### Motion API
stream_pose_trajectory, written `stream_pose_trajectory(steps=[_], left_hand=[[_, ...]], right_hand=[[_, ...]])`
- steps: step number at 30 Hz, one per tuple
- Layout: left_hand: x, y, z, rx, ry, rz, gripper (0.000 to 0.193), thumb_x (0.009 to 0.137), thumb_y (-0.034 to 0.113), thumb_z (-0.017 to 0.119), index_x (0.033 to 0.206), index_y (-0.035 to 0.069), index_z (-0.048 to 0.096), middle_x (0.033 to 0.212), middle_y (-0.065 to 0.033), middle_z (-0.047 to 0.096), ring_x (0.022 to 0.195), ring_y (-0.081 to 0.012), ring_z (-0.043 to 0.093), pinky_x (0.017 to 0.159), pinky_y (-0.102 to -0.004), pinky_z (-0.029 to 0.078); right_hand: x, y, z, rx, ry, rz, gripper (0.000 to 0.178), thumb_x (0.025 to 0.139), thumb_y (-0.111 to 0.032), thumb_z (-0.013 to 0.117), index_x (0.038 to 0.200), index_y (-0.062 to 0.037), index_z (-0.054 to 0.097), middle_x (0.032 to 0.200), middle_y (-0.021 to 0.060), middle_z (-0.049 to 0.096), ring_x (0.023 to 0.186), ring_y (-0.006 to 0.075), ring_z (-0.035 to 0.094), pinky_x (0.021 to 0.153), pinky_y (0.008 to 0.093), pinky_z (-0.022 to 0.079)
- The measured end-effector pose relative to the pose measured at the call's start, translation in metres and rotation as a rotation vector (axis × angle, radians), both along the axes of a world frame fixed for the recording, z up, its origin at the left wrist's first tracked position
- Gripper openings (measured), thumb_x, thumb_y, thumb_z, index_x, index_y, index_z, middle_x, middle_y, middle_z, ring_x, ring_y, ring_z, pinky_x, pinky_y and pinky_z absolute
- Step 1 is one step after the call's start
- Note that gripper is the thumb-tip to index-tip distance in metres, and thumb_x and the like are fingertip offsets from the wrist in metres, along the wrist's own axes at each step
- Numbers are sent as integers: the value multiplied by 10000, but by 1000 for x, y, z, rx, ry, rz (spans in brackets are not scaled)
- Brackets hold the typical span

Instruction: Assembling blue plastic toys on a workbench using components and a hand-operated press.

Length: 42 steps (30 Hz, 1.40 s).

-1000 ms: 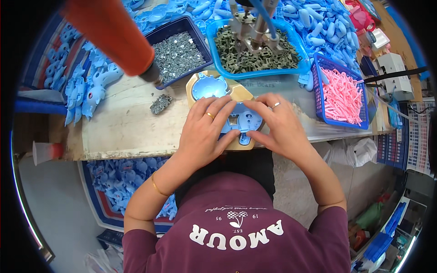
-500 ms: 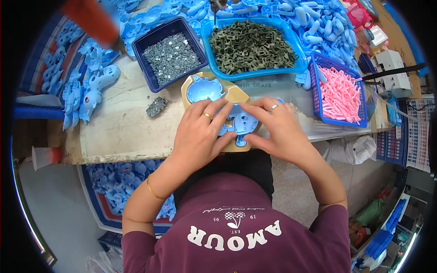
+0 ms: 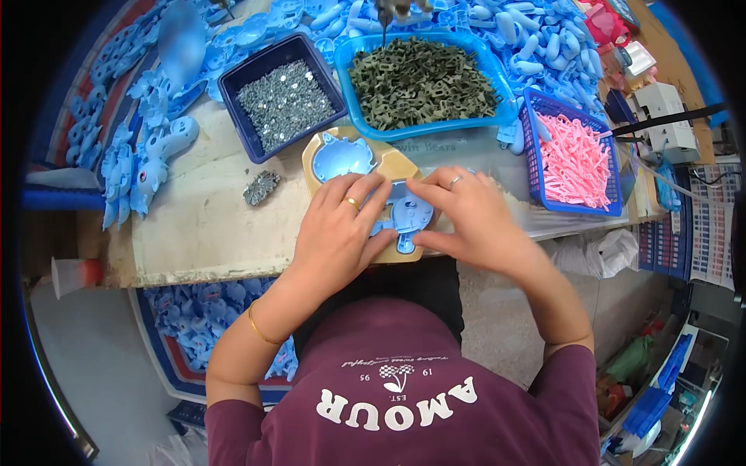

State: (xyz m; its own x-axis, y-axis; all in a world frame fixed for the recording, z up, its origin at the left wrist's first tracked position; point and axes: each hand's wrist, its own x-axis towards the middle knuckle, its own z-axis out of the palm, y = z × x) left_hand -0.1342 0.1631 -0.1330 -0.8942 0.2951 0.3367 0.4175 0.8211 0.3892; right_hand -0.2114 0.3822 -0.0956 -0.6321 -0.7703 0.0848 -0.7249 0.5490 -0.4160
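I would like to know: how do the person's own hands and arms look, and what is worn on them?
Both hands are without gloves. The left hand wears a gold-coloured ring, and a thin gold-coloured bangle circles that forearm. The right hand has a silver-looking ring. Short maroon sleeves leave the forearms uncovered.

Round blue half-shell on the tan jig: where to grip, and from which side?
Probably pinch the half-shell by its far rim, coming from above on the far side. It lies hollow side up, so its rim is exposed, while the tan jig beneath leaves no access from below. The left hand crowds the near edge; the far rim looks clearer.
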Motion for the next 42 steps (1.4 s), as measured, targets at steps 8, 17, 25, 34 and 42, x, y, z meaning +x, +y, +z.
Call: stream_pose_trajectory(steps=[8,17,25,34,42], left_hand=[[0,3,2,-10,-20,-8,594,772,216,797,1280,-18,598,1311,-130,589,1193,-321,540,1051,-445,441],[-3,-4,8,-21,-29,-40,600,795,252,800,1305,12,595,1304,-124,597,1179,-327,548,1026,-442,454],[-25,18,29,370,-16,-10,513,894,123,738,1376,42,583,1193,-167,669,984,-327,653,846,-401,540],[-12,5,18,684,-376,89,162,922,62,708,1067,-9,721,976,-122,753,824,-182,736,724,-292,588],[-10,2,10,827,-476,74,194,993,77,643,1167,-5,670,1033,-67,732,857,-97,680,760,-231,548]], right_hand=[[-134,31,-23,-183,358,-394,225,899,-188,716,1099,-86,723,955,111,691,790,271,667,706,382,534],[-158,27,-17,-630,-341,-501,189,979,-196,664,1009,-20,727,883,43,709,769,139,668,686,274,528],[-41,-4,29,-361,-384,26,134,921,-112,717,992,-1,736,863,74,743,788,128,705,732,276,564],[-77,135,-3,-23,75,-659,255,868,-136,739,1106,-54,699,935,106,713,812,207,695,749,338,551],[-103,188,-34,239,426,-829,201,863,-183,728,1024,-66,698,855,107,659,747,226,664,685,352,529]])
